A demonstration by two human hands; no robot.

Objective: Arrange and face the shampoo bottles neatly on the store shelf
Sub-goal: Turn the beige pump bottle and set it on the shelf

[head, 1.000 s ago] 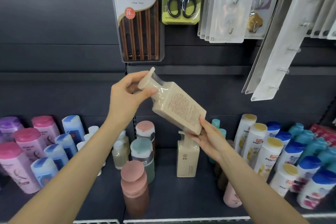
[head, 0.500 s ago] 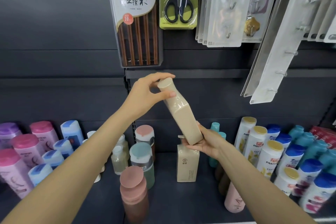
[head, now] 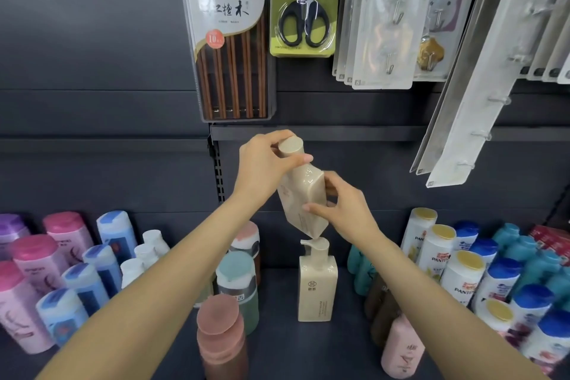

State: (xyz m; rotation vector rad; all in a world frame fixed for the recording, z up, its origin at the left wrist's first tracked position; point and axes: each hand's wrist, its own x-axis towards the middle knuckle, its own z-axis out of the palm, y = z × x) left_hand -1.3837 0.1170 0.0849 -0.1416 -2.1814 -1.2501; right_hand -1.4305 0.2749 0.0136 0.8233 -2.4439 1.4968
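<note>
Held in mid-air above the dark grey store shelf [head: 339, 348]: a beige rectangular plastic shampoo bottle [head: 303, 203], tilted, cap up and leaning left. Left hand [head: 265, 168] curled round the round beige cap [head: 290, 146], thumb and fingers pinching it. Right hand [head: 345, 210] gripping the bottle's body from the right, thumb across the front face. Directly below, upright on the shelf, a matching beige pump bottle [head: 317, 287], pump head just under the held bottle's lower corner. To the right, rows of white bottles with gold caps [head: 444, 251]; to the left, pink-capped bottles [head: 34, 259].
</note>
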